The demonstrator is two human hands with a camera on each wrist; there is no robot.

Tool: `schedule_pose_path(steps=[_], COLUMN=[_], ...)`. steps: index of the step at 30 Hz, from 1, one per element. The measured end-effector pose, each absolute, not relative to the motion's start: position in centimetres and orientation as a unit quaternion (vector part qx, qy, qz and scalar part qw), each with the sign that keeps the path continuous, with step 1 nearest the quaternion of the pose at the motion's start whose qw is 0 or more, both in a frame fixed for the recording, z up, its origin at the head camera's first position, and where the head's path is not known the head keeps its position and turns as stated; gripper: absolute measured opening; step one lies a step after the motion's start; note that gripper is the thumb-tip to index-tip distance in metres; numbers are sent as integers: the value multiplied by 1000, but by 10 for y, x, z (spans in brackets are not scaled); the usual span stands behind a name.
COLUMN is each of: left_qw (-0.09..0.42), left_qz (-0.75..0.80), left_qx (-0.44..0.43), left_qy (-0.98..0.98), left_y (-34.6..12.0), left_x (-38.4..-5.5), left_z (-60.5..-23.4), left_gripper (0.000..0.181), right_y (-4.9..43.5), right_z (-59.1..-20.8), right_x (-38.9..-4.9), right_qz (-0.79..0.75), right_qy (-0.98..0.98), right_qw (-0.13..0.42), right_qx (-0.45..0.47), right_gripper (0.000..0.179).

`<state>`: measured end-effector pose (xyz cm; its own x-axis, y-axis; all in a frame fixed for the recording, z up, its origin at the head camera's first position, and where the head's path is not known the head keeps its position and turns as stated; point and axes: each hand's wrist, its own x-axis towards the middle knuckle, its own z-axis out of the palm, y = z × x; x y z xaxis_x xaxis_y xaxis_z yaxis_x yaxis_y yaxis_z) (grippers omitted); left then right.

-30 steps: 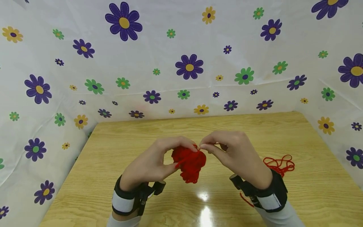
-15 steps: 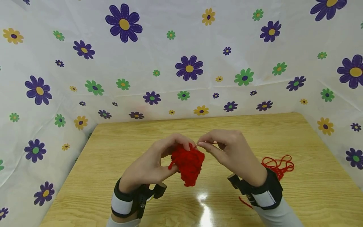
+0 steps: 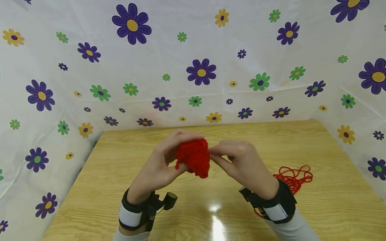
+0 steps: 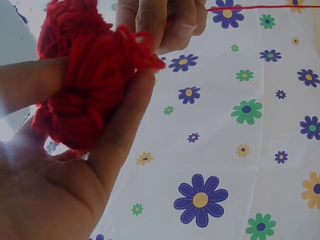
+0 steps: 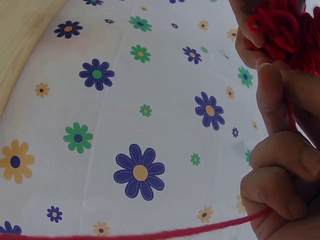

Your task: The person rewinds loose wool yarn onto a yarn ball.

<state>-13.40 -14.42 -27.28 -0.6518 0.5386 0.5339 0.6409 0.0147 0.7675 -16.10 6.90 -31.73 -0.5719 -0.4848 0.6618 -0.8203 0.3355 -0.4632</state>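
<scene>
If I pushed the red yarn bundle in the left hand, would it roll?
The red yarn bundle would probably squash, being layered strands. Its lumpy shape likely wouldn't roll far. Loops sticking out might snag.

Yarn bundle (image 3: pixel 195 158): solid bright red, deepening to darker red in its folds. Loose yarn (image 3: pixel 295 179): the same plain red. Taut strand (image 5: pixel 185 232): red, unpatterned. Desk (image 3: pixel 120 160): honey-yellow, with a streaky wood grain; one whitish gleam, from where I stand. Cloth (image 3: pixel 169 55): white ground, scattered floral print. Purple flowers (image 3: pixel 201 72): yellow or green centres, the larger ones edged with pale dashes like stitching. Green flowers (image 3: pixel 260 82): purple or orange centres. Yellow-orange flowers (image 3: pixel 221 17): purple centres. Wristbands (image 3: pixel 130 215): black, each bearing a pale grey-white patch. Sleeves (image 3: pixel 297 227): plain light grey.
</scene>
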Motion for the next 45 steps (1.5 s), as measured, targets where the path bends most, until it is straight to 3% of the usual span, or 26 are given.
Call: schedule_pose_path(steps=[15, 31, 38, 45], left_qw=[132, 193, 161, 73], left_qz=[-609, -499, -419, -414], left_qx=[-324, -294, -329, -395], left_qy=[-712, -792, -831, -817], left_y=[-145, -142, -137, -135], left_x=[-140, -147, -143, -136], left_z=[-278, -286, -284, -278], left_gripper=[48, 47, 57, 58], right_y=[61, 63, 69, 74], right_z=[-319, -310, -308, -305], right_x=[-156, -146, -144, -147], right_qz=[359, 349, 380, 410], right_qy=[-809, -815, -804, -787], right_qw=[218, 206, 189, 202], right_qx=[412, 413, 417, 413], right_gripper=[16, 10, 9, 8])
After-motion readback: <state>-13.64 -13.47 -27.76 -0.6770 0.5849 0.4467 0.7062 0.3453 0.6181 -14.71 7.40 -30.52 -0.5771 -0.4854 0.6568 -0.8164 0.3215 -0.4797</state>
